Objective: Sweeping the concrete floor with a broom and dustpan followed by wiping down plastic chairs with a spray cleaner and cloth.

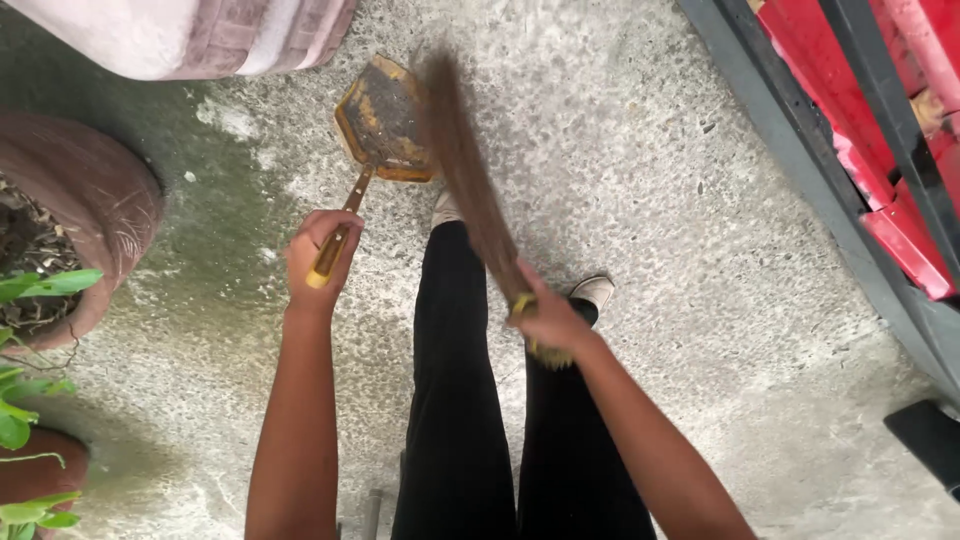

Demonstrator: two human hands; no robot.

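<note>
**A:** What is the left hand (322, 255) doing?

**B:** It sits left of centre in the frame, fingers wrapped tight around the yellow-brown handle of a dustpan (383, 122). The handle runs up and to the right from the fist, and the pan itself, a six-sided yellow tray dark with dirt, lies in the upper middle of the frame over the concrete floor (650, 180).

**A:** And the right hand (548, 318)?

**B:** Just right of centre, closed on the bound yellow end of a broom (470, 180) made of brown stalks. The bristles slant up and left from the fist, blurred, and their tips overlap the right edge of the dustpan.

**A:** Does the broom touch the pan?

**B:** I cannot tell; the blur hides it.

**A:** What lies below the hands?

**B:** The person's legs in black trousers (455, 400) fill the lower middle, with a light shoe (594, 292) just right of the right hand and the other foot partly hidden behind the broom.

**A:** And around the edges?

**B:** A brown clay pot (95, 200) with soil at the left edge, green leaves (40, 290) below it, a pinkish ribbed container (200, 35) at the upper left, and a grey frame (800, 170) with red panels (830, 70) down the right side.
</note>
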